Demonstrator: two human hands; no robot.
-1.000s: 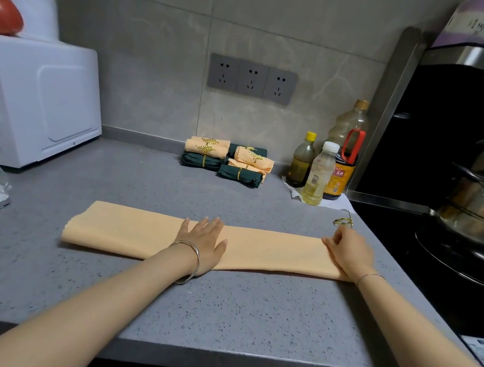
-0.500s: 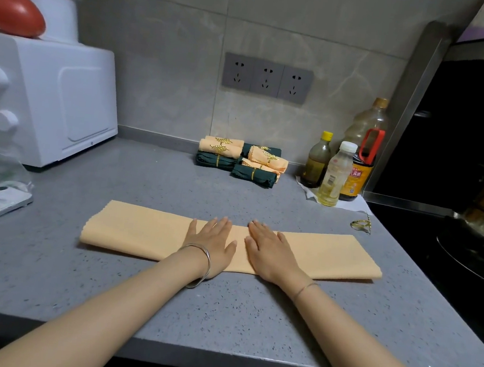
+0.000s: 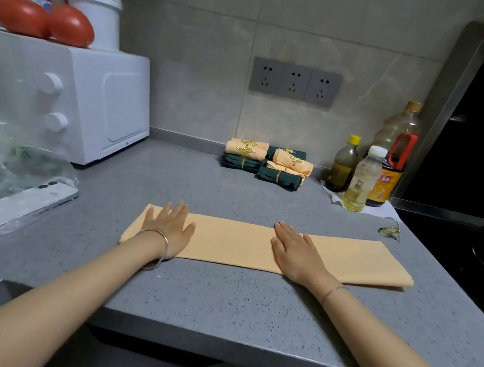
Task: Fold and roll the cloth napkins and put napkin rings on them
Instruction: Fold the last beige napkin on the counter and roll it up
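An orange cloth napkin (image 3: 238, 242), folded into a long flat strip, lies across the grey counter (image 3: 224, 297). My left hand (image 3: 168, 226) presses flat on its left end, fingers straight. My right hand (image 3: 296, 250) lies flat on the strip right of its middle, fingers straight too. A loose gold napkin ring (image 3: 390, 230) sits on the counter beyond the napkin's right end, apart from both hands. By the back wall a pile of rolled napkins (image 3: 266, 163), orange and dark green, wears gold rings.
A white oven (image 3: 94, 104) stands at the left with two tomatoes (image 3: 43, 20) and a white bucket (image 3: 94, 12) on top. A plastic bag (image 3: 6, 160) and a phone (image 3: 23, 203) lie at far left. Three oil and sauce bottles (image 3: 365, 177) stand back right; the dark stove (image 3: 482, 251) is beyond.
My left hand slid from the napkin's middle to its left end. My right hand came from the right end to the middle, then shifted slightly right. The view panned left.
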